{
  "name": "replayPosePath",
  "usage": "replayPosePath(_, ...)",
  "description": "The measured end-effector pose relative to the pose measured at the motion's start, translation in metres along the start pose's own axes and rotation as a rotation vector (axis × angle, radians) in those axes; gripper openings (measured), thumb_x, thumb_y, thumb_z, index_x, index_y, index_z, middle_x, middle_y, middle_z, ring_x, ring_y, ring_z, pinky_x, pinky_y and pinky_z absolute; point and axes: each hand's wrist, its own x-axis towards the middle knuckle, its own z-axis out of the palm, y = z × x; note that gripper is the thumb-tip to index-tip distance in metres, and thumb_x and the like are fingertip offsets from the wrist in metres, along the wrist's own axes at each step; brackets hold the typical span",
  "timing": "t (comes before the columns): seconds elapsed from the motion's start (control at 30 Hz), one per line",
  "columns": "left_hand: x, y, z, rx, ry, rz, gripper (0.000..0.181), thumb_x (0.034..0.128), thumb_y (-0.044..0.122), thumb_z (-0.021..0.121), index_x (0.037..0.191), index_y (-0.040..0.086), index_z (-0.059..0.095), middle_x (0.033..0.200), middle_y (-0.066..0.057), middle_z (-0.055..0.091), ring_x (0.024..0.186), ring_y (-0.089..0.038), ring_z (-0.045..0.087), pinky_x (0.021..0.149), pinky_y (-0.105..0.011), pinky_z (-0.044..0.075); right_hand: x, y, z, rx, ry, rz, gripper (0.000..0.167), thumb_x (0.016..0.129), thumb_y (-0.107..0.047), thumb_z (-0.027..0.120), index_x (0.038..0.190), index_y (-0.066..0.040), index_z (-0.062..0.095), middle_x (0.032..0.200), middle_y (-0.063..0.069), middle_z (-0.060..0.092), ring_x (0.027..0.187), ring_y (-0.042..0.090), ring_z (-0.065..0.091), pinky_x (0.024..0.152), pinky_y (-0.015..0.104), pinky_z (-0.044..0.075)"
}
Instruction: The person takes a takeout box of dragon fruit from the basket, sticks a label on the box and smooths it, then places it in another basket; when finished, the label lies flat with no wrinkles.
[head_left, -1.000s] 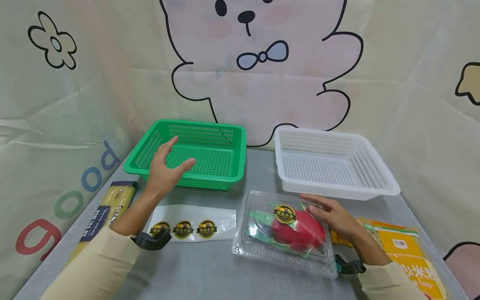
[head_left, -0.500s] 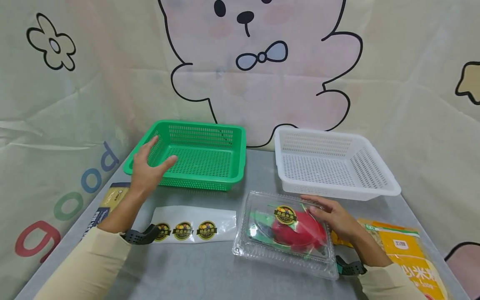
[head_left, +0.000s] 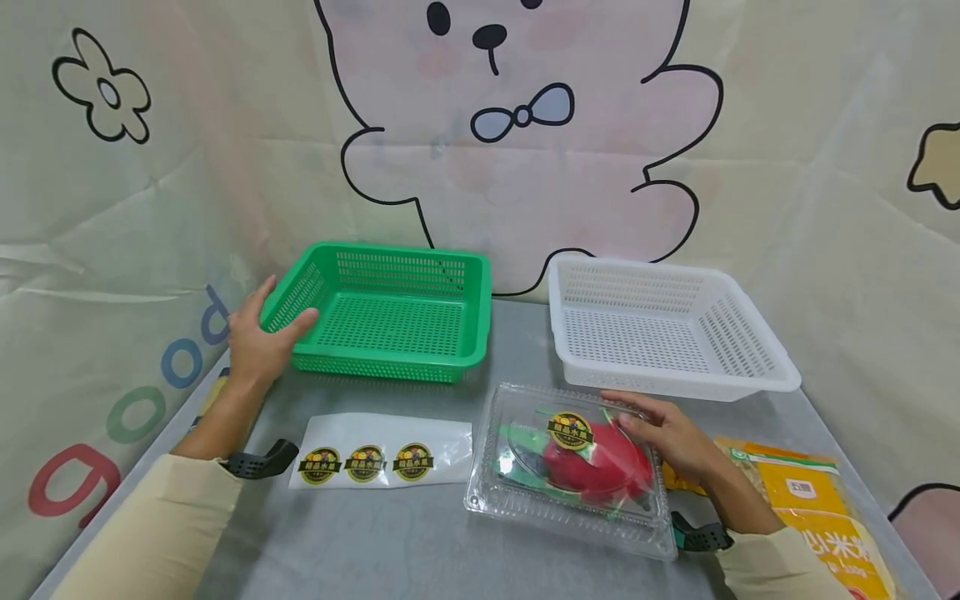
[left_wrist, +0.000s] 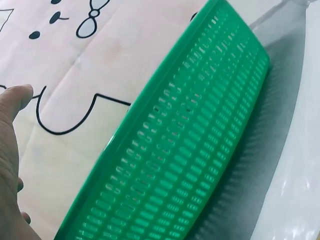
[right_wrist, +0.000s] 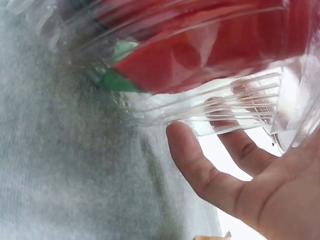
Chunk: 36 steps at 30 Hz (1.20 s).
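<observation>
My left hand [head_left: 258, 342] reaches to the left end of the green basket [head_left: 390, 367], thumb and fingers spread wide. In the left wrist view a gap shows between the thumb [left_wrist: 17, 102] and the basket wall [left_wrist: 165, 165]. At right front, my right hand [head_left: 663, 429] holds a clear plastic clamshell box [head_left: 555, 522] by its far right corner, thumb on one side and fingers along the other. Inside the box lies a red fruit [head_left: 600, 467] with green tips. A round black-and-gold sticker [head_left: 570, 430] is on the lid.
A white sheet [head_left: 390, 427] with three stickers lies on the grey table [head_left: 390, 550]. Behind the box stands a white basket [head_left: 652, 379]. At right lies a yellow bag [head_left: 832, 525]. The left arm mostly hides a yellow pack [head_left: 212, 396]. Printed cloth [head_left: 600, 183] encloses the table.
My left hand has moved left, from in front of the green basket's middle-left to its left end, still spread. The right hand and the clamshell box have stayed put.
</observation>
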Motion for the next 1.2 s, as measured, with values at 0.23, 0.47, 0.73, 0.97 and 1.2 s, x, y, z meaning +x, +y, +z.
replayPosePath(0.23, 0.005, -0.016, -0.008, 0.048, -0.020, -0.068, 0.082, 0.0872, 0.043, 0.068, 0.154, 0.019, 0.027, 0.156, -0.014, 0.023, 0.140, -0.040, 0.009, 0.101, -0.071, 0.007, 0.000, 0.000, 0.000, 0.006, 0.002, 0.006, 0.043, 0.101, -0.013, 0.050, 0.142, -0.003, 0.046, 0.147, 0.026, 0.033, 0.111, 0.019, 0.058, 0.077, 0.042, 0.054)
replayPosePath(0.47, 0.007, -0.032, -0.012, 0.088, -0.071, -0.109, 0.084, 0.0886, 0.047, 0.065, 0.156, 0.021, 0.021, 0.157, -0.014, 0.018, 0.140, -0.043, 0.007, 0.099, -0.073, 0.007, 0.000, -0.002, 0.001, 0.023, -0.007, 0.018, 0.043, 0.102, -0.014, 0.048, 0.143, -0.002, 0.045, 0.147, 0.026, 0.032, 0.112, 0.022, 0.057, 0.078, 0.042, 0.054)
replayPosePath(0.73, 0.009, -0.045, -0.012, 0.193, -0.132, -0.073, 0.087, 0.0885, 0.049, 0.064, 0.155, 0.013, 0.020, 0.154, -0.023, 0.022, 0.137, -0.048, 0.017, 0.100, -0.071, 0.009, -0.001, -0.003, 0.001, 0.035, 0.001, 0.034, 0.043, 0.101, -0.014, 0.049, 0.142, -0.002, 0.045, 0.147, 0.026, 0.032, 0.113, 0.024, 0.056, 0.078, 0.043, 0.054)
replayPosePath(0.97, 0.009, -0.051, -0.011, 0.212, -0.147, -0.067, 0.089, 0.0882, 0.047, 0.065, 0.153, 0.005, 0.022, 0.153, -0.025, 0.023, 0.136, -0.049, 0.021, 0.099, -0.071, 0.011, 0.000, -0.004, 0.001, 0.046, -0.005, 0.042, 0.043, 0.102, -0.014, 0.048, 0.143, -0.002, 0.045, 0.147, 0.027, 0.030, 0.111, 0.028, 0.057, 0.076, 0.045, 0.054)
replayPosePath(1.2, 0.008, -0.052, -0.010, 0.244, -0.163, -0.050, 0.091, 0.0876, 0.048, 0.065, 0.151, -0.001, 0.023, 0.155, -0.022, 0.019, 0.138, -0.047, 0.016, 0.097, -0.074, 0.005, 0.001, -0.003, 0.001, 0.061, 0.006, 0.035, 0.042, 0.102, -0.014, 0.047, 0.142, -0.001, 0.045, 0.145, 0.017, 0.038, 0.119, 0.027, 0.052, 0.081, 0.044, 0.052)
